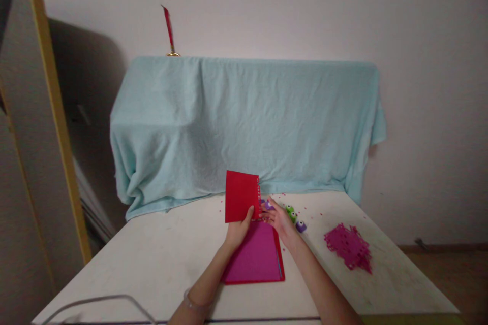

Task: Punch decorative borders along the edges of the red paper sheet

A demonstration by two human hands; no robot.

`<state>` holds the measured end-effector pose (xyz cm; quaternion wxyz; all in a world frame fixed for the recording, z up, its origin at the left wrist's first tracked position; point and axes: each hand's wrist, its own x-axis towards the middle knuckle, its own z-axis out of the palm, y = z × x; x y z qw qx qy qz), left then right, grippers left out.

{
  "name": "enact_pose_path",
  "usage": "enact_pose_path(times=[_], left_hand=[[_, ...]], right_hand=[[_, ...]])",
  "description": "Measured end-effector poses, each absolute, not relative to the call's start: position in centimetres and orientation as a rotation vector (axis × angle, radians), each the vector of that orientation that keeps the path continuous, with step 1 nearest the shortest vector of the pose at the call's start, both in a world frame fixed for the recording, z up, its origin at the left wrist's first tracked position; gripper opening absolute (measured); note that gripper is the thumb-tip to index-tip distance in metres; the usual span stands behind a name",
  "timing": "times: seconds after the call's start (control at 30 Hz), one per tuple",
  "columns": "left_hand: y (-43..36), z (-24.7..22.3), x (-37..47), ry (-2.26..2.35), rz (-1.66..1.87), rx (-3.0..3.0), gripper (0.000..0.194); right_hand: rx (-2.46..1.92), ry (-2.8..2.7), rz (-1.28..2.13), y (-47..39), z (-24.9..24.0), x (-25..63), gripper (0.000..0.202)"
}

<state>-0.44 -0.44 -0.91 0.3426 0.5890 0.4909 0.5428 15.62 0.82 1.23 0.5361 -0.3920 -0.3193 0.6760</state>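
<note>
Over the middle of the desk (163,254), a red sheet (242,194) is raised above a pink sheet (257,259), pinched near its lower right corner by the left hand (237,231), thumb across the front. The right hand (281,222) is turned partly palm up, its fingers half curled and somewhat spread right by the sheet's holed right edge. A purple punch (269,205) shows at those fingertips; whether they grip it or merely pass in front of it I can't make out.

The weak spot, I'd judge, is that holed edge: the strips between the cut-outs look thin, so a sideways tug from either hand could tear through several at once. With only one corner pinched, the far side of the red sheet may also bend or swing, and a hole placed on it could then land crooked or run into its neighbour.

If the purple punch is only loosely held, it might slip and knock the green punches (293,217) or the other purple punch (301,226) just beyond the wrist. Farther right, the tangled pile of pink cut paper (348,245) could snag on a passing sleeve or forearm, and the loose red bits (283,249) would scatter easily if brushed
</note>
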Motion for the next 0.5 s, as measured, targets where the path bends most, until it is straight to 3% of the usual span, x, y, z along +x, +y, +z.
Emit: enact_pose_path(times=[0.5], left_hand=[[-0.36, -1.12, -0.63, 1.274, 1.436, 1.566, 0.061]], right_hand=[[-0.914, -0.744, 1.537, 0.85, 1.05, 15.9, 0.037]])
